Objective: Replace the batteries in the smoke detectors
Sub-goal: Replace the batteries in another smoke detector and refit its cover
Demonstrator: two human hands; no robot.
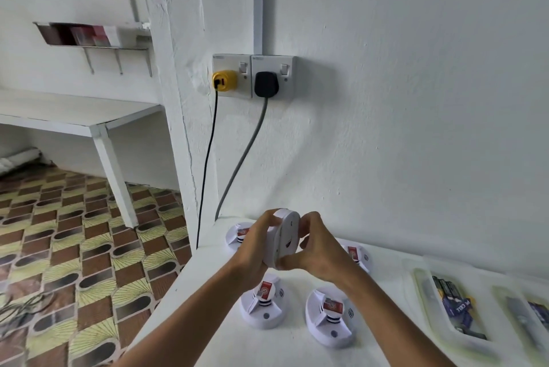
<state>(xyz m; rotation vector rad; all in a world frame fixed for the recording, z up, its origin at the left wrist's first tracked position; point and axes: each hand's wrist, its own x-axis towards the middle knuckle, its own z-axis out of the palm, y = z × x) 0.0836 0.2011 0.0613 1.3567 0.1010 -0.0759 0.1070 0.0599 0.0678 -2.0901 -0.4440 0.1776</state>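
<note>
Gripping white smoke detector (282, 237) on edge above white table (208, 292): left hand (255, 243) and right hand (319, 243) both curled round casing, fingers hiding much of it. Four more detectors flat below, two partly covered. Batteries in clear tray (454, 307) at right, cut off; lettering unreadable.

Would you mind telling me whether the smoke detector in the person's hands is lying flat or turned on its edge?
On its edge. The smoke detector is held above the table, gripped between the left hand and right hand.
</note>
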